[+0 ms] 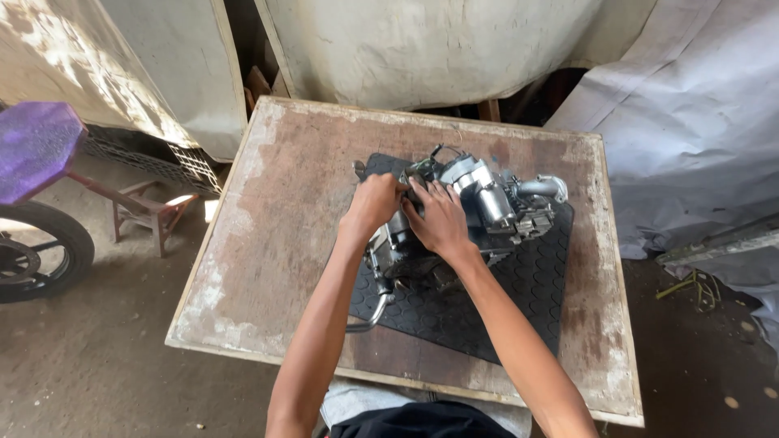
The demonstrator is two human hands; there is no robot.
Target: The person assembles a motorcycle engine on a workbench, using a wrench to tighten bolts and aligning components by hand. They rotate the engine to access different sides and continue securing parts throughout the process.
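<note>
Both grips rest on a small grey engine at the middle of the table.

The left hand (373, 204) is curled with fingers closed against the engine (479, 207) at its upper left side, though whether it pinches any part I cannot tell; the right hand (438, 219) lies just beside it, fingers spread flat on the casing, gripping nothing. The engine sits under and to the right of both hands, on a black rubber mat (527, 284) spread on the worn wooden table (276, 203). A wheel (36, 251) stands far left on the floor.
</note>
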